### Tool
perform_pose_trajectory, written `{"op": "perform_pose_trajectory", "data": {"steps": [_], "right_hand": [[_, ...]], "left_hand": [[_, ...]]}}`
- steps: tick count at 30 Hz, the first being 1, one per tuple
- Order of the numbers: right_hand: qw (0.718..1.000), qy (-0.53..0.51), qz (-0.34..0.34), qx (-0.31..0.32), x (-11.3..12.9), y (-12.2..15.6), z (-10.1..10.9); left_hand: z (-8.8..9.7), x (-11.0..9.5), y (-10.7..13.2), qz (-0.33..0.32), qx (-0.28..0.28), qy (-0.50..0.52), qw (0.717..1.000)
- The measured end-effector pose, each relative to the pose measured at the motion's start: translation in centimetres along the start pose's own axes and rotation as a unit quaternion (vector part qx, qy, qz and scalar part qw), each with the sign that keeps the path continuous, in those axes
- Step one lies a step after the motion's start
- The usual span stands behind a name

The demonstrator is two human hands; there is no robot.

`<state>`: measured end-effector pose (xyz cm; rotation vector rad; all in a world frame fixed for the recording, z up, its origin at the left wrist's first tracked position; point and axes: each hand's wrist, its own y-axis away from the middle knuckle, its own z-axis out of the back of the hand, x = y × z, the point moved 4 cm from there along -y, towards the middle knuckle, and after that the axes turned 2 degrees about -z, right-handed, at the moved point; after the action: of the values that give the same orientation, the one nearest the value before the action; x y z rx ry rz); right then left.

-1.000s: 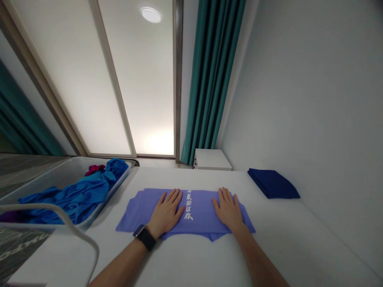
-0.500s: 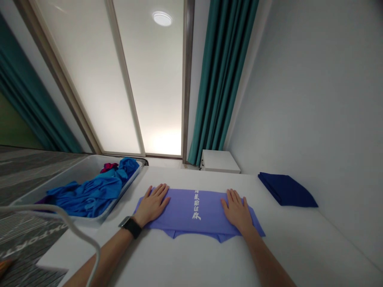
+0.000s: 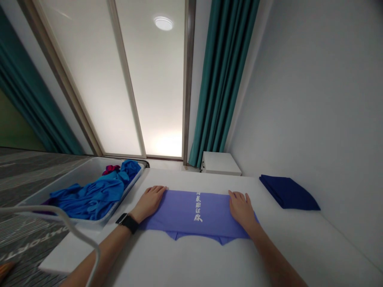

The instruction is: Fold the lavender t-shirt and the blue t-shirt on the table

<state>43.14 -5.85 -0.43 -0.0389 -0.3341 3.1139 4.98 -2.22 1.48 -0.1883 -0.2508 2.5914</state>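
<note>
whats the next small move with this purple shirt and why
Probably fold the left end over toward the white lettering. The purple shirt lies as a long flat strip on the table, with the left hand flat on its left end and the right hand flat on its right end.

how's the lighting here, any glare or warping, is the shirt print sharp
Head view: light soft and even, shadows faint; window burns out to a white glow near its base; wide lens leans its frame and the curtain; shirt print sharp, no blur.
</note>
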Motion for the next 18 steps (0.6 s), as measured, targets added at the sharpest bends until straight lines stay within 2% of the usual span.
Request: {"op": "perform_pose_trajectory", "data": {"steps": [3,5,9,12,18], "right_hand": [[0.993,-0.055,0.059,0.092,-1.6,-2.1,0.4],[0.98,-0.104,0.065,0.16,-2.8,-3.6,0.7],[0.935,-0.202,0.062,0.286,-4.4,-5.7,0.9],[0.916,-0.23,0.059,0.325,-4.8,-6.4,0.9],[0.878,-0.294,0.055,0.375,-5.1,-6.4,1.0]], "left_hand": [[1.1,0.6,-1.5,-0.022,0.049,0.042,0.998],[1.5,1.4,-2.8,-0.012,0.109,0.082,0.991],[1.8,2.9,-5.1,0.004,0.247,0.151,0.957],[1.9,3.7,-6.2,0.009,0.305,0.18,0.935],[1.7,4.1,-6.3,0.029,0.364,0.243,0.899]]}}
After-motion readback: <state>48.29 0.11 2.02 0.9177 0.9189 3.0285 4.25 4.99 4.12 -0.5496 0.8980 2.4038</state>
